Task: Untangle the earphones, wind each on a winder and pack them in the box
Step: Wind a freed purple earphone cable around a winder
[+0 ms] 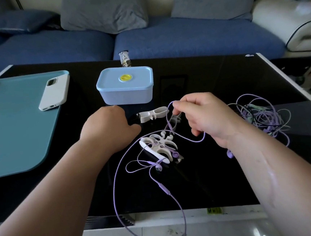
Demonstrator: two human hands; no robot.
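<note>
My left hand (107, 128) grips one end of a white fishbone winder (153, 114) just above the black table. My right hand (202, 116) pinches a purple earphone cable (116, 177) beside the winder's far end. That cable loops down over the table's front edge, and its earbuds (175, 154) lie by a pile of white winders (158, 145) in the middle. A tangle of purple and mint earphones (260, 118) lies to the right. The light blue box (125, 86), lid on with a yellow knob, stands behind my hands.
A teal tray (11, 130) at the left carries a white phone case (54, 92). A wrapped snack bar (125, 59) lies behind the box. A blue sofa (181, 36) runs along the far side of the table, whose right edge is trimmed white.
</note>
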